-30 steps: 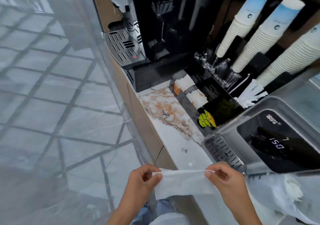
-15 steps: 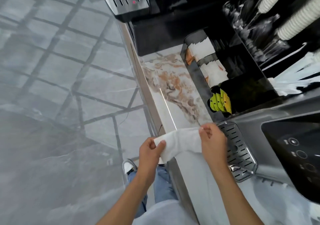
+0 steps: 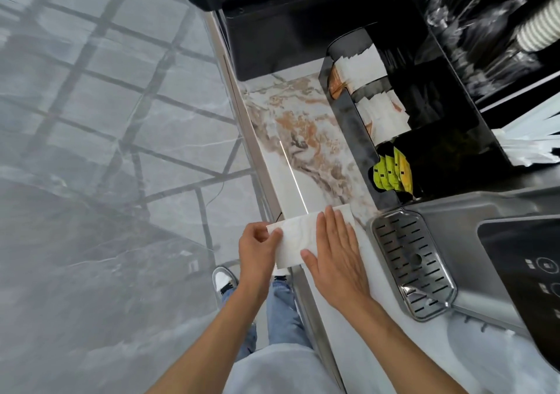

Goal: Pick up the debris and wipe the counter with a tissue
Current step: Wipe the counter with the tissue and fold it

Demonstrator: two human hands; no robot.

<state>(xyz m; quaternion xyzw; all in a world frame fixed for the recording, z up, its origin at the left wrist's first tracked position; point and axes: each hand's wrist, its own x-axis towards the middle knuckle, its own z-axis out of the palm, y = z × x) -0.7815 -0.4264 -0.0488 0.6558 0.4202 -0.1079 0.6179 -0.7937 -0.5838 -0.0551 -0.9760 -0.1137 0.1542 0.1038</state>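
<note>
We have the tissue (image 3: pixel 295 243) spread flat across the narrow marble counter (image 3: pixel 306 139), at its near end beside the drip tray (image 3: pixel 412 265) of the water dispenser (image 3: pixel 497 242). Our right hand (image 3: pixel 335 255) lies on top of it with the fingers straight, spread a little and pressed palm-down, gripping nothing; we judge this is to load a wide patch of paper against the stone so that it drags along whatever it covers. Our left hand (image 3: pixel 257 249) sits at the counter's outer edge, thumb and fingers curled and pinching the tissue's left end, which overhangs the metal edge strip (image 3: pixel 260 157). Holding that end probably keeps the sheet from bunching or slipping off toward the floor when the flat hand pushes.

No loose debris shows on the bare marble ahead; the brown and orange marks there read as the stone's own veining. Any small bits at this end would be under the tissue, so we cannot tell whether the picking-up is done.

The open strip runs away from us between the edge and the black condiment organizer (image 3: pixel 360 139), whose compartments hold white sachets (image 3: pixel 363 66) and yellow packets (image 3: pixel 392 172). A wipe along that lane, as we judge it, needs the hand kept clear of the organizer wall and the tray rim, since the paper could snag on either.
</note>
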